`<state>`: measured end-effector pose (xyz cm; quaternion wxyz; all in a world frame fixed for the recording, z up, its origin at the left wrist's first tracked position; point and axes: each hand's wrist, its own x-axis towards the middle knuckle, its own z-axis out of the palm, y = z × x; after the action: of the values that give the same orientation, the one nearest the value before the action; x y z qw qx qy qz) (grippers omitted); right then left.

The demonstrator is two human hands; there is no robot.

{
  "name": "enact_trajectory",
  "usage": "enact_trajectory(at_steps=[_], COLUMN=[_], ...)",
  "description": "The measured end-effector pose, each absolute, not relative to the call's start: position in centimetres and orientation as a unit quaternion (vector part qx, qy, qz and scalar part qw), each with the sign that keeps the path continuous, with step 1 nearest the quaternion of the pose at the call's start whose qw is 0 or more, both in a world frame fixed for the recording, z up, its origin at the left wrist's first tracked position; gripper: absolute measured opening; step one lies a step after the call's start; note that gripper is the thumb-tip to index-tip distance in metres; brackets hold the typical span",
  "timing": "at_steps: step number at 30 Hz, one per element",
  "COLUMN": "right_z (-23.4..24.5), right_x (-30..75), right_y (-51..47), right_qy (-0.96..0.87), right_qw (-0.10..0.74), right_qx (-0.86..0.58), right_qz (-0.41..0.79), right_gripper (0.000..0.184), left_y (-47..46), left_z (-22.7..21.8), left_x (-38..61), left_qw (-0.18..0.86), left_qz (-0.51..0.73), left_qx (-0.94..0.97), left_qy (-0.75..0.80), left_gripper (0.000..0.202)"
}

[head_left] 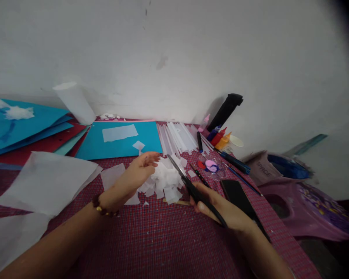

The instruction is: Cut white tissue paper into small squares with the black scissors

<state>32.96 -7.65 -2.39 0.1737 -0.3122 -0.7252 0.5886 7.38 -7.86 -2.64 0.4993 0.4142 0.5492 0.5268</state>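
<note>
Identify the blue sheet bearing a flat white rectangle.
The blue sheet just beyond the left hand, beside the white strips. The top blue sheet at far left bears fluffy white clumps instead.

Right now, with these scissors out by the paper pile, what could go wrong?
The scissors in your right hand point toward the space near your left hand, so a careless snip might nick a finger. The paper pile is loose, so a sleeve or draft could scatter it. The paint sits close by; if wet, it might stain stray pieces.
</note>
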Motion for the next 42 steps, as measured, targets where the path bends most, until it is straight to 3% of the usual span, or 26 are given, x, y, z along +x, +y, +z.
enact_trajectory(at_steps=[10,15,20,25,28,31,36,40,42], right_z=[-3.9,-3.6,-3.6,-4.8,-5.4,-5.3,-4.0,-3.6,-3.7], right_x=[33.7,33.4,33.0,33.0,32.8,32.7,33.5,33.9,33.8], right_y=[-7.6,-7.9,-8.6,-8.7,-8.8,-8.9,-8.6,-8.1,-8.1], right_qy=[-0.601,-0.430,-0.404,-0.406,-0.410,-0.422,-0.437,-0.457,-0.482], right_qw=[0.209,0.154,0.139,0.142,0.142,0.144,0.225,0.264,0.254], right_qx=[-0.264,-0.252,-0.207,-0.174,-0.160,-0.158,-0.114,-0.125,-0.140], right_qz=[0.725,0.853,0.880,0.886,0.887,0.881,0.863,0.840,0.827], right_gripper=[0.064,0.067,0.068,0.070,0.069,0.072,0.063,0.049,0.047], left_y=[-7.6,-7.9,-8.4,-8.0,-7.4,-7.0,-6.6,-6.5,-7.4], left_z=[-2.4,0.3,1.5,0.7,-0.3,-1.2,-0.6,1.5,3.0], left_x=[6.5,5.3,5.6,7.3,8.3,9.0,8.3,4.9,2.6], left_qw=[0.479,0.501,0.502,0.567,0.594,0.491,0.355,0.269,0.240], left_qz=[0.560,0.580,0.538,0.424,0.384,0.361,0.308,0.258,0.232], left_qx=[0.410,0.387,0.443,0.505,0.531,0.605,0.656,0.672,0.673], left_qy=[0.537,0.513,0.512,0.494,0.467,0.513,0.590,0.640,0.660], left_gripper=[0.036,0.034,0.032,0.045,0.037,0.017,0.019,0.048,0.053])
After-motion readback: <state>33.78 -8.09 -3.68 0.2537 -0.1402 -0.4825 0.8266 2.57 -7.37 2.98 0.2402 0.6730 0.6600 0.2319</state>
